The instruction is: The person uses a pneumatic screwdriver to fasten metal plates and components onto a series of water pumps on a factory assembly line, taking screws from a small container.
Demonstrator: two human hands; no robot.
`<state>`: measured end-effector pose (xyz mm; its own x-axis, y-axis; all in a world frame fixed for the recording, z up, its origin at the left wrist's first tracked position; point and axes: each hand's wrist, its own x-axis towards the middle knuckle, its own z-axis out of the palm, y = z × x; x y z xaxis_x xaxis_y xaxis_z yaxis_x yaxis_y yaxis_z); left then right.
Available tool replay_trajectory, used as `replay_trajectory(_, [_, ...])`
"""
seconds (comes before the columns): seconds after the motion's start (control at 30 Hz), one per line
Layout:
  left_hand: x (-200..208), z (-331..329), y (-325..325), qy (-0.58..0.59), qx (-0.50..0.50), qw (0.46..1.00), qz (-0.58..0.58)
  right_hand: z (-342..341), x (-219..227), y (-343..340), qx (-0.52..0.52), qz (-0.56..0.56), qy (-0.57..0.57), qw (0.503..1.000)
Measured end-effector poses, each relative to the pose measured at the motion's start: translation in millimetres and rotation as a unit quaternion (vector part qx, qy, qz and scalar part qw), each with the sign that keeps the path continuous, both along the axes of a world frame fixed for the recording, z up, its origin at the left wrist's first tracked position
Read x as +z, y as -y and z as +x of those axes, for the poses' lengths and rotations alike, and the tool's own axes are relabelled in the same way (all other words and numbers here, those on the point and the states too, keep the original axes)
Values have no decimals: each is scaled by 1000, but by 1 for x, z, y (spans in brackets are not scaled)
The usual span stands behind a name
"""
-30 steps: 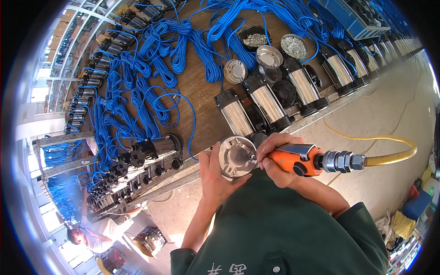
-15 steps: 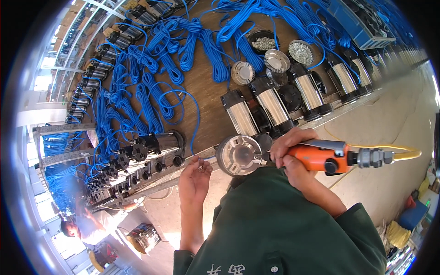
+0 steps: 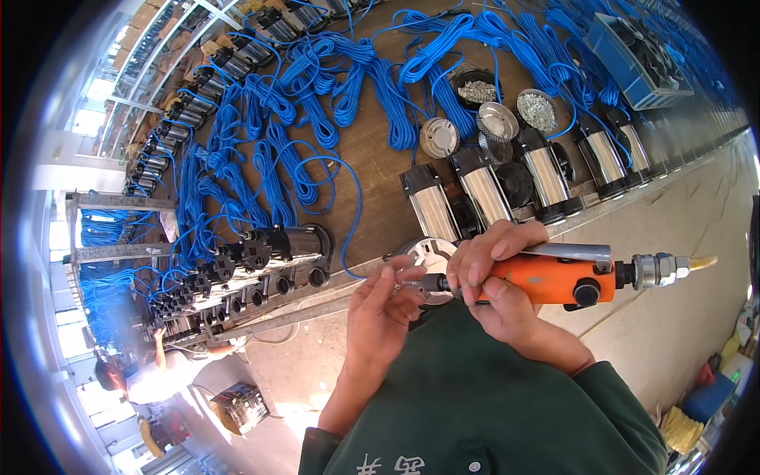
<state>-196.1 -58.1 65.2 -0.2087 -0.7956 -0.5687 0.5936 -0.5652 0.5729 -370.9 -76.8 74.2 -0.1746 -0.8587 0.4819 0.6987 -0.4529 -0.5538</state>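
Observation:
My right hand [image 3: 500,265] is wrapped round an orange pneumatic screwdriver [image 3: 546,279], held level with its bit toward the left. The fingers of my left hand [image 3: 372,321] are curled together at the tip of that bit. Something small and metallic shows there, but I cannot make it out. Just behind the bit stands a round silver metal end piece [image 3: 434,248] with an open, ribbed top. My hands and the driver's nose hide its near side.
Metal motor cylinders [image 3: 431,204] line the bench edge, with more dark-ended ones [image 3: 297,245] at the left. Bowls of small metal parts [image 3: 537,111], perforated round caps [image 3: 439,138] and coiled blue cables [image 3: 392,107] lie beyond. A blue crate [image 3: 637,67] stands far right. Another person [image 3: 154,380] is at lower left.
My left hand has moved up and right from its open-palmed pose to the driver's bit. The screwdriver has turned level and come in front of the round metal piece. The view has shifted slightly.

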Motion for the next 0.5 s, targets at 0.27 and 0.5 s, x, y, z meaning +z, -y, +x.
replay_trajectory(0.27, [-5,-8,0,-34,19,999,19,-2,-5,-3,14,0,-27,1000])
replay_trajectory(0.5, [-7,-13,0,-22,24,999,15,-1,1,-6,3,25,-47,999])
